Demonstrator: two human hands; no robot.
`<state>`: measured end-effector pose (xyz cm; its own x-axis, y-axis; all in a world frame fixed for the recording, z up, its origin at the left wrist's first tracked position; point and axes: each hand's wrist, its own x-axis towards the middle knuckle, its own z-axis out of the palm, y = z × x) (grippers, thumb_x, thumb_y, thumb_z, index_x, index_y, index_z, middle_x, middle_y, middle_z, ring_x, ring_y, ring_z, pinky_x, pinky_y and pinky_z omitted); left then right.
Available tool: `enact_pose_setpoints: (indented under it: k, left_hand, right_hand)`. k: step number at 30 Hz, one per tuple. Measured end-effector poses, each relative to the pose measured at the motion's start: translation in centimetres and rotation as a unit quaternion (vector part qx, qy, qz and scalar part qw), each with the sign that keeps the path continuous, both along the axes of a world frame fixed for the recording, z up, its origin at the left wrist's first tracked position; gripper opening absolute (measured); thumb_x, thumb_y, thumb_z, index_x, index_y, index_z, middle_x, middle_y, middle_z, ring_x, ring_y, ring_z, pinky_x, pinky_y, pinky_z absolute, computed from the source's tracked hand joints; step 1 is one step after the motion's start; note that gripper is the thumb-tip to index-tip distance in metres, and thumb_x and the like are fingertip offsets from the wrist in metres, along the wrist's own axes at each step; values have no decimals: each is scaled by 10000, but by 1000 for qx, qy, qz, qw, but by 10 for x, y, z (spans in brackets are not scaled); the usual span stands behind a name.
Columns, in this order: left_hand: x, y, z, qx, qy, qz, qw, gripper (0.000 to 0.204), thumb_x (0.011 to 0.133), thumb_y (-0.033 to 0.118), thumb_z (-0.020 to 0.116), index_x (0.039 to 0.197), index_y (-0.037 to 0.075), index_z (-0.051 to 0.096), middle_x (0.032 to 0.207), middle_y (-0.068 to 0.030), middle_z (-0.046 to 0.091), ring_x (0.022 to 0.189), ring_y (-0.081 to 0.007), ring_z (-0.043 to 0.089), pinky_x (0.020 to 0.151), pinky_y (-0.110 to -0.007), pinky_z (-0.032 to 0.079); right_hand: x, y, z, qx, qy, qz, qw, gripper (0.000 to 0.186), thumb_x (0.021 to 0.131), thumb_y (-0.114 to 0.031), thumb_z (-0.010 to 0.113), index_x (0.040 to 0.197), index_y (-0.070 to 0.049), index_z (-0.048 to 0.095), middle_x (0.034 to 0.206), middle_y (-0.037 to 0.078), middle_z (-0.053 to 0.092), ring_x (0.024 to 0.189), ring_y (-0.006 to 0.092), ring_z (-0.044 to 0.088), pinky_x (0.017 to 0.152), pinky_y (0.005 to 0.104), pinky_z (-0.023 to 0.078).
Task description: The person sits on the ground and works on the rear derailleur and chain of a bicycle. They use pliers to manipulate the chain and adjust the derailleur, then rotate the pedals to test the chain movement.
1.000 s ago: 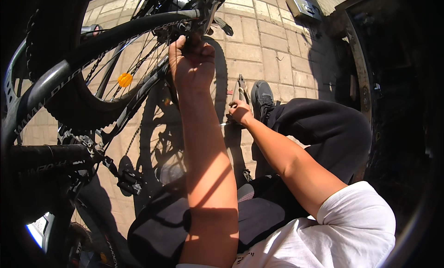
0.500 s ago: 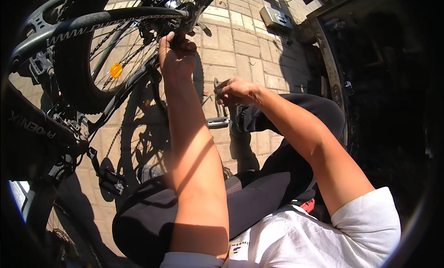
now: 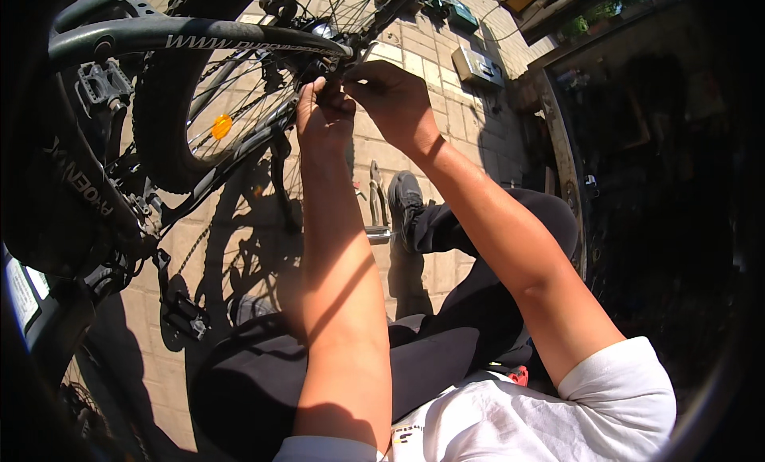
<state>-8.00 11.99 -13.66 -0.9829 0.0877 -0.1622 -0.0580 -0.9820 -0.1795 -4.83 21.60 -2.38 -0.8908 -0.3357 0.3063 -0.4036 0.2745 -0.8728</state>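
Bicycle tube (image 3: 179, 33) crosswise toward right hand (image 3: 396, 105)

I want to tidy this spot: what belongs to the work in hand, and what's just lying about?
Belongs:
bicycle, with the left hand and right hand at it
likely the plier-like tool beside the shoe

Apparently just lying about:
silver box on the paving
unclear teal object beyond it

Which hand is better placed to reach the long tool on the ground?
Probably the right hand: the long tool lies beside the right shoe, to the right of the left forearm.
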Motion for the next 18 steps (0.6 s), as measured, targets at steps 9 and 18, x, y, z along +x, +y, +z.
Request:
enact_pose_setpoints:
  k: [9,18]
  left_hand:
    - [2,0,0,59,125,7,990,277,980,231,409,973,70,634,958,-54,675,931,-184,630,871,-318,480]
    - [1,4,3,57,63,40,996,248,972,234,433,924,108,641,852,-18,677,778,-141,620,672,-275,462]
  right_hand:
    - [-27,-11,-17,321,393,-5,862,217,785,-231,650,998,-196,639,780,17,637,643,263,642,511,364,499]
    - [-56,-4,-2,387,496,117,769,278,726,-219,667,998,-197,617,814,-17,622,617,200,629,491,316,481]
